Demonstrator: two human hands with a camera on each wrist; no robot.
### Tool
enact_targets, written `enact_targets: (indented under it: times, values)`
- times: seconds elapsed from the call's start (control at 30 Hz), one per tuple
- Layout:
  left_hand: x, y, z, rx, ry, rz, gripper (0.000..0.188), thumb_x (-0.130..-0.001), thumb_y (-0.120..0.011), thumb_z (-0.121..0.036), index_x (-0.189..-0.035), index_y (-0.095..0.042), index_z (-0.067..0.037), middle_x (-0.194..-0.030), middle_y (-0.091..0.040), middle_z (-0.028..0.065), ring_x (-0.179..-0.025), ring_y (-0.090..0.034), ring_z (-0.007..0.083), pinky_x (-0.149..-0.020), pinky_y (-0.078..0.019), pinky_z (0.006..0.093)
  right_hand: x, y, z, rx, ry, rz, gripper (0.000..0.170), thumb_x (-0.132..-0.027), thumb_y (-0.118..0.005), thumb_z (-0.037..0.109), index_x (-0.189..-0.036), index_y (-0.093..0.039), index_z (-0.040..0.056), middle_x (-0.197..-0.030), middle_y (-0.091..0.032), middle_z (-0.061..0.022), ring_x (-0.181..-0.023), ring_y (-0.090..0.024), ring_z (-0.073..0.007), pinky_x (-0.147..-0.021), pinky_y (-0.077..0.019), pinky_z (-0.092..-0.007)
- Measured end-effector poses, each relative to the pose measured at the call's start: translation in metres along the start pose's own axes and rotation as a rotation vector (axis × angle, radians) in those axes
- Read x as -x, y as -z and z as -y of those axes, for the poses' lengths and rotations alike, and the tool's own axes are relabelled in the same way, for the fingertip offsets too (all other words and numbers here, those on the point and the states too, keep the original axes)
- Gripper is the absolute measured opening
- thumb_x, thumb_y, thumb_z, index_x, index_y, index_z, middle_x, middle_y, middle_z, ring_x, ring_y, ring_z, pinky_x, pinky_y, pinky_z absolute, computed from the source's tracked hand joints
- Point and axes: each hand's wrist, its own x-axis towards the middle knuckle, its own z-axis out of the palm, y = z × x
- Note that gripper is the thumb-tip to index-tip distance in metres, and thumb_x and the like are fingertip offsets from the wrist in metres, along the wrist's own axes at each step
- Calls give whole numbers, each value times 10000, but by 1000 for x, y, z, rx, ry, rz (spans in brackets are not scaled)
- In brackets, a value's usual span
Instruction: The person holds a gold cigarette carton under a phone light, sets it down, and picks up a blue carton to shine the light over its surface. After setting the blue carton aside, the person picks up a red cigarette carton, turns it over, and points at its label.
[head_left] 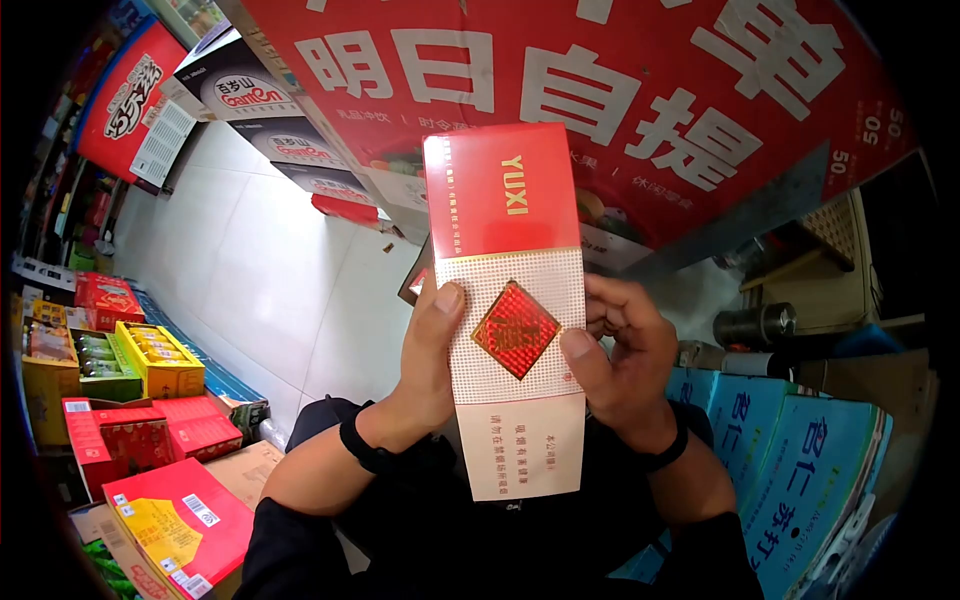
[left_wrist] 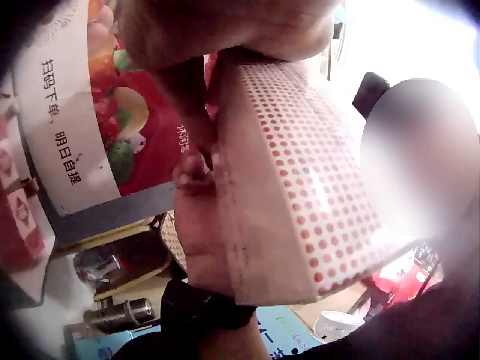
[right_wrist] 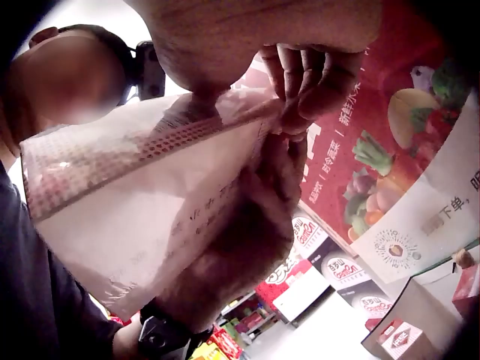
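Observation:
A red and white YUXI cigarette carton (head_left: 510, 240) stands lengthwise before the person's chest in the head view, its gold-and-red diamond facing up at the camera. The left hand (head_left: 425, 350) grips its left edge, thumb on the front face. On the opposite edge the right hand (head_left: 632, 365) holds it, thumb at the front and fingers curled behind. The left wrist view shows the carton's dotted face (left_wrist: 315, 187) and a pale side under clear, shiny wrap. Fingers of both hands meet along a carton edge in the right wrist view.
A large red sign panel (head_left: 600, 130) stands in front. Stacked Ganten boxes (head_left: 285, 135) are beside it, above the tiled floor (head_left: 265, 250). Blue cartons (head_left: 800, 460) sit at right; red and yellow boxes (head_left: 165, 360) at left. An opened box (right_wrist: 401, 319) holds a small red-and-white pack.

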Motion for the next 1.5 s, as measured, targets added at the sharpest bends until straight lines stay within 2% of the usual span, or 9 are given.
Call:
enact_targets:
  times: [0.13,0.27,0.37,0.57,0.73,0.97,1.13,1.27,1.5]
  values:
    - [-4,7,3,-12,-46,81,710,-998,-534,-492,-1457,-380,27,-1337,-583,180,-1202,-618,233,-1019,-509,375,0,-1,-1,-1,28,-8,469,-891,-758,164,-1274,-597,-54,-895,-760,-116,-681,-664,-73,-586,-507,-211]
    - [-3,0,-7,-145,-120,85,703,-991,-575,-425,-1483,-345,21,-1347,-578,168,-1225,-599,226,-1036,-491,377,0,0,0,11,19,-5,465,-892,-750,167,-1271,-596,-55,-913,-755,-118,-686,-653,-72,-592,-503,-214]
    - [-3,0,-6,-127,-147,77,692,-988,-611,-373,-1494,-339,13,-1370,-571,160,-1242,-587,220,-1058,-473,378,1,0,-1,19,31,-14,464,-888,-747,168,-1266,-595,-55,-917,-750,-118,-689,-649,-77,-598,-504,-217]
    - [-2,-4,-9,-137,-174,55,665,-998,-643,-312,-1504,-346,-1,-1401,-562,142,-1285,-556,202,-1094,-441,378,2,1,-5,48,50,-25,456,-881,-746,168,-1250,-596,-54,-918,-735,-118,-692,-647,-88,-613,-512,-225]
    - [-2,-1,-7,-190,-231,82,625,-997,-644,-296,-1478,-382,7,-1374,-570,124,-1254,-555,179,-1078,-434,360,1,4,-9,86,100,-13,436,-886,-755,170,-1221,-599,-60,-926,-746,-132,-723,-672,-98,-638,-530,-237]
    - [-1,0,5,-589,-375,55,542,-982,-633,-290,-1364,-412,25,-1252,-581,113,-1144,-552,146,-1005,-447,338,-9,-5,7,12,-111,-50,417,-907,-786,215,-1139,-581,-65,-939,-769,-191,-832,-758,-182,-676,-586,-271]
    - [2,-5,2,-356,-235,33,559,-995,-630,-312,-1375,-390,21,-1288,-569,133,-1161,-557,153,-1006,-456,345,-11,-7,10,-58,-194,-60,418,-938,-747,213,-1176,-554,-71,-919,-767,-192,-791,-754,-170,-651,-579,-261]
    - [3,-5,2,-278,-187,48,564,-1012,-620,-323,-1392,-380,18,-1316,-563,138,-1191,-554,158,-1029,-453,356,-9,-6,8,-89,-202,-57,430,-949,-727,200,-1210,-533,-82,-879,-762,-170,-723,-723,-121,-603,-542,-232]
    - [3,-9,-4,-166,-37,73,623,-989,-533,-222,-1515,-313,28,-1405,-539,162,-1271,-549,212,-1075,-440,376,-6,-4,8,-132,-222,-64,453,-954,-718,183,-1245,-499,-87,-819,-739,-121,-667,-682,-81,-572,-510,-217]
